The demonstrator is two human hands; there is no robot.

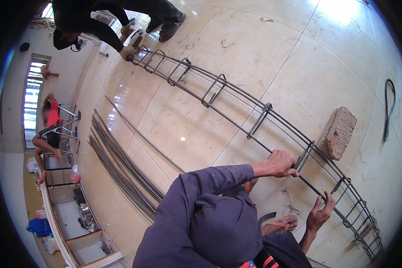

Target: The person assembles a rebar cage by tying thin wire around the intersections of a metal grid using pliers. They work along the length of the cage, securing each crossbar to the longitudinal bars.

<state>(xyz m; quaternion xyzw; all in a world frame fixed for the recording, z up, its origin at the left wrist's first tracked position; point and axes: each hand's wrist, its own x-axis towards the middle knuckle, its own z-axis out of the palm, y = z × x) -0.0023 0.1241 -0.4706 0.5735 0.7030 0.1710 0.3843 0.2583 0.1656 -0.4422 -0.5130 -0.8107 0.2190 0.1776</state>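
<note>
Neither of my own hands shows in the head view. A long rebar cage (236,121) of thin rods and rectangular stirrups runs diagonally across the tiled floor. A crouching co-worker in a dark hooded top (225,230) bends beside it. This person's one hand (277,164) is closed at a long rod by a stirrup; whether it also holds a tool I cannot make out. Their other hand (319,213) has its fingers bent at the same rod. At the cage's far end, a second co-worker in black reaches down with a gloved hand (127,53) on the rods.
A rough brick block (339,133) stands against the cage. Loose long rods (125,163) lie left of it. A bent dark cord (389,109) and wire scraps (290,203) are on the floor. A seated person (52,114) and open counter compartments (69,214) are at the left.
</note>
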